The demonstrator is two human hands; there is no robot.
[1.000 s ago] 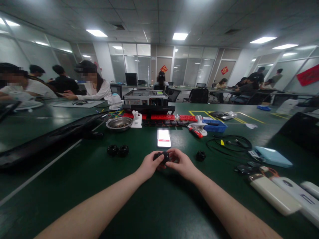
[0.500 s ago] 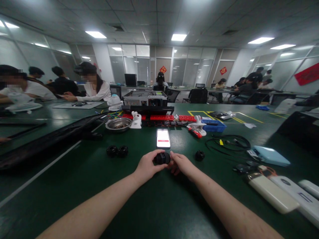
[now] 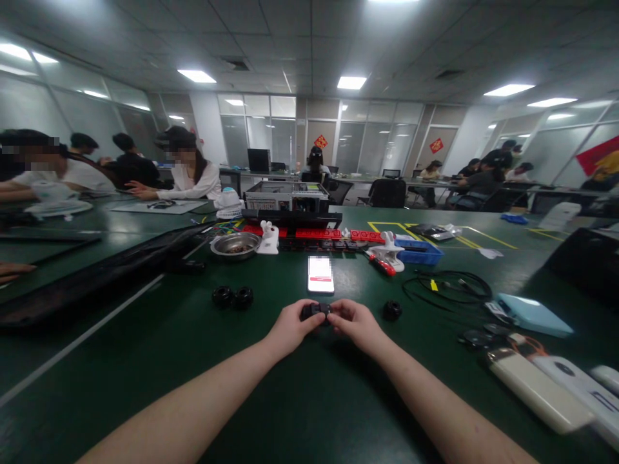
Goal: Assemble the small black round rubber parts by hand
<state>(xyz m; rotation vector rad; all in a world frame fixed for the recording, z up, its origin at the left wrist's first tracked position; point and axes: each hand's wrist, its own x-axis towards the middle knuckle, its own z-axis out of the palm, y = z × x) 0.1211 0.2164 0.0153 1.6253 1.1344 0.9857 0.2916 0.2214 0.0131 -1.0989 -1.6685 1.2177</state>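
A small black ribbed part (image 3: 313,310) is held between both hands above the green table (image 3: 300,399), just in front of a lit phone (image 3: 320,274). My left hand (image 3: 293,325) is closed round its left side, thumb in front. The fingertips of my right hand (image 3: 355,320) pinch its right end. Two round black parts (image 3: 233,297) lie side by side to the left of my hands. Another round black part (image 3: 392,310) lies to the right. The fingers hide some of the held part.
Behind the phone are a metal bowl (image 3: 235,245), red strips (image 3: 319,234), a red-handled tool (image 3: 382,264) and a blue tray (image 3: 420,252). Black cables (image 3: 447,288), a light-blue box (image 3: 534,314) and a cream power bank (image 3: 539,390) lie right. A person (image 3: 188,171) sits at left.
My right hand's fingers have come round to pinch the end of the black part, and the thumb now lies against it. The whole view has shifted slightly.
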